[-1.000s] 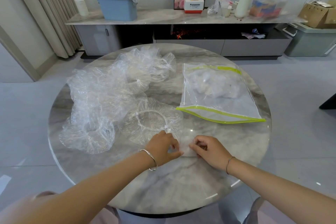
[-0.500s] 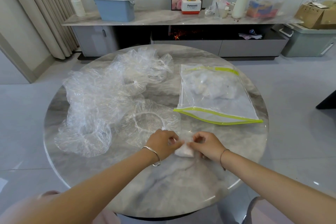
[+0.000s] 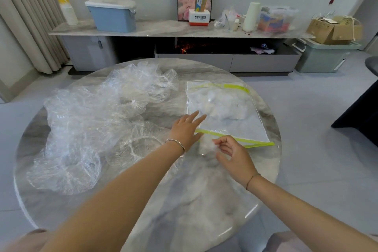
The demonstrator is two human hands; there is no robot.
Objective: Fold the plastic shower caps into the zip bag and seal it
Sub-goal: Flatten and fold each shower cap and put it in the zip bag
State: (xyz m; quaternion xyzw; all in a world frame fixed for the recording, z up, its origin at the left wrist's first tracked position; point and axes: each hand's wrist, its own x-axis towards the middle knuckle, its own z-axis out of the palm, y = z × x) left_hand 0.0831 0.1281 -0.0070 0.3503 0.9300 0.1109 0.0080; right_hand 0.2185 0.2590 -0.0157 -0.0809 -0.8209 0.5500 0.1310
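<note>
A clear zip bag (image 3: 241, 127) with yellow-green zip strips lies on the right half of the round marble table (image 3: 143, 200), with several folded caps bunched inside at its far end. My left hand (image 3: 187, 129) stretches forward with straight fingers, its fingertips at the bag's near left corner. My right hand (image 3: 233, 155) pinches a small folded shower cap (image 3: 205, 145) just in front of the bag's near zip edge. A heap of loose clear shower caps (image 3: 88, 129) covers the table's left half.
A long low cabinet (image 3: 184, 51) stands behind the table, carrying a blue lidded box (image 3: 112, 15), a picture, a white roll and a cardboard box (image 3: 333, 29). Curtains hang at the left. A dark chair (image 3: 362, 108) is at the right.
My left hand has let go of the folded cap and reached forward to the bag's corner. My right hand has carried the folded cap forward toward the bag's zip edge.
</note>
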